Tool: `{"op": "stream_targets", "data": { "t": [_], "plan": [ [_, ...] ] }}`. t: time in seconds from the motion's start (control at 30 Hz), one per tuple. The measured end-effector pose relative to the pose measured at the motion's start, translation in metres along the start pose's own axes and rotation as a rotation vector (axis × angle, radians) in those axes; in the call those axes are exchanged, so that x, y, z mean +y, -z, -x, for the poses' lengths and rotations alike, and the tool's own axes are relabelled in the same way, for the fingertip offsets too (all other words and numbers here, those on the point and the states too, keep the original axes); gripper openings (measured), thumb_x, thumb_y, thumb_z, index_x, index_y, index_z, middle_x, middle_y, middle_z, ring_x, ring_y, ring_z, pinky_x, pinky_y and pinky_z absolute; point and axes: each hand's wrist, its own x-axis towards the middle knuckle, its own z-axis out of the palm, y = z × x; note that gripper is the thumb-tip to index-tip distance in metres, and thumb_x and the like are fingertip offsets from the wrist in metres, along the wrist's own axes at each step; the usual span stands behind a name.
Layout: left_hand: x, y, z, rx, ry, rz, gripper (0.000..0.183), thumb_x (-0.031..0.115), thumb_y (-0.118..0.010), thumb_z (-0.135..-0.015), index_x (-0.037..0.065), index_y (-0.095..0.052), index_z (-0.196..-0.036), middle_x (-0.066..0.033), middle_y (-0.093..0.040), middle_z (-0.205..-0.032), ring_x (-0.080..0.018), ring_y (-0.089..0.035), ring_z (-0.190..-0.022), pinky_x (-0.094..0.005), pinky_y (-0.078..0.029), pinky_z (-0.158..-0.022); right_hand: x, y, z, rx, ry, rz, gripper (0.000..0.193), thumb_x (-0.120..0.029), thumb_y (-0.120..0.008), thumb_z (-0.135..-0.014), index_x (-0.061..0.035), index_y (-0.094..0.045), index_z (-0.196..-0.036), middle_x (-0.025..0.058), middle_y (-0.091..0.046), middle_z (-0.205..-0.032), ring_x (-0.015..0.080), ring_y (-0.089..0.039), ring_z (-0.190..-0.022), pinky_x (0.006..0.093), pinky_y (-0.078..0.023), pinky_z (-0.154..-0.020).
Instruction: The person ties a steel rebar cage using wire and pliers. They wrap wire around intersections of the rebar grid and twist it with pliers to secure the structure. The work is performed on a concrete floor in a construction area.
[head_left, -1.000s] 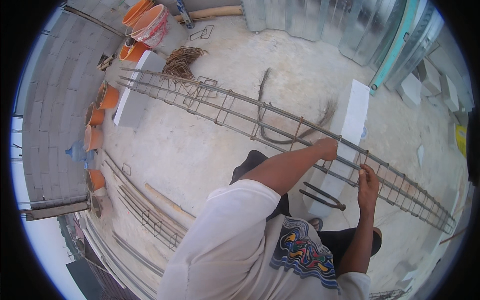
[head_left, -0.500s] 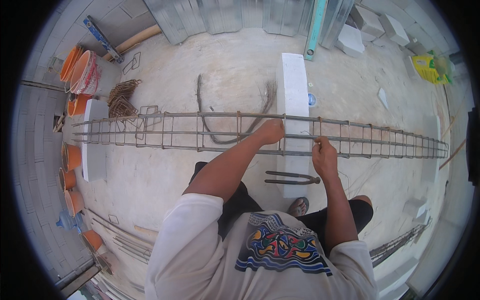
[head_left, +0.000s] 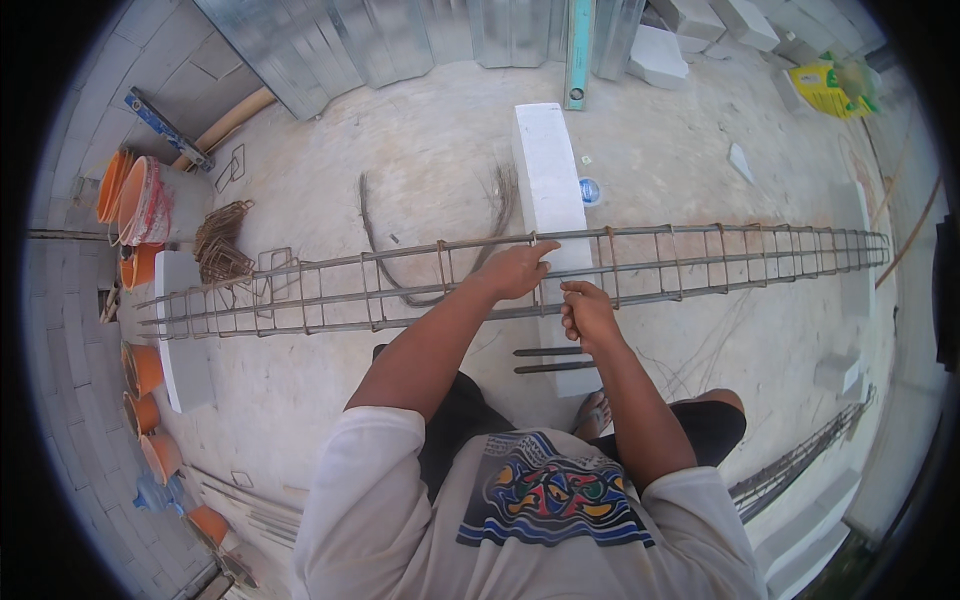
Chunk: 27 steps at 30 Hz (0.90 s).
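A long rebar cage with square stirrups lies across white blocks. My left hand is over the cage above the middle white block, its index finger stretched out at the far bar beside a stirrup. My right hand is closed just at the near bar, thumb and fingers pinched together; whatever is between them is too small to make out. Below it, a pair of pincers lies on the near end of the block, its jaws hidden by my right arm. A bent bundle of thin wire lies on the floor beyond the cage.
Orange buckets line the left wall, near a pile of loose stirrups. White blocks support the cage's ends. Metal sheets stand at the back with a turquoise level. A yellow bag lies far right.
My right hand has moved left and slightly nearer, off the cage's middle bar. My left hand's index finger has stretched out. The whole view has shifted and tilted a little.
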Motion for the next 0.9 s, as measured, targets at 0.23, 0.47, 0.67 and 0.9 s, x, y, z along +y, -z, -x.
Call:
{"op": "stream_targets", "data": {
  "t": [0.23, 0.47, 0.67, 0.9],
  "plan": [
    [0.01, -0.005, -0.021, -0.155, 0.083, -0.208, 0.039, 0.022, -0.046, -0.096, 0.014, -0.057, -0.133, -0.0195, -0.067, -0.116, -0.0378, -0.062, -0.11, -0.0482, -0.047, -0.094, 0.001, -0.004, -0.01, -0.023, -0.038, -0.042, 0.033, -0.005, -0.05, -0.092, -0.0015, -0.057, -0.125, 0.0037, -0.052, -0.073, 0.0117, -0.048, -0.052, 0.0273, -0.034, -0.039],
    [0.005, -0.008, -0.028, -0.221, 0.111, -0.238, 0.027, 0.022, -0.046, -0.095, 0.009, -0.062, -0.112, -0.0206, -0.068, -0.107, -0.0393, -0.064, -0.102, -0.05, -0.049, -0.086, -0.001, -0.004, -0.012, -0.028, -0.065, -0.062, 0.032, -0.006, -0.05, -0.091, -0.0028, -0.059, -0.121, 0.0045, -0.053, -0.074, 0.0123, -0.049, -0.052, 0.028, -0.035, -0.04],
    [0.019, -0.002, -0.017, -0.127, 0.133, -0.207, 0.023, 0.022, -0.048, -0.095, 0.005, -0.062, -0.104, -0.0228, -0.068, -0.1, -0.0412, -0.065, -0.097, -0.0519, -0.048, -0.083, -0.007, -0.009, -0.011, -0.023, 0.007, 0.168, 0.033, -0.009, -0.054, -0.09, 0.0041, -0.062, -0.119, 0.0076, -0.06, -0.076, 0.0133, -0.051, -0.049, 0.0278, -0.036, -0.038],
    [0.013, -0.017, -0.018, 0.019, 0.092, -0.192, 0.021, 0.02, -0.053, -0.093, 0.001, -0.062, -0.096, -0.024, -0.068, -0.098, -0.0424, -0.064, -0.095, -0.0521, -0.049, -0.08, 0.014, -0.007, -0.043, 0.085, 0.267, 0.579, 0.026, -0.01, -0.055, -0.087, 0.0069, -0.07, -0.1, 0.0145, -0.067, -0.069, 0.0191, -0.061, -0.052, 0.0342, -0.046, -0.046]
  ]
}}
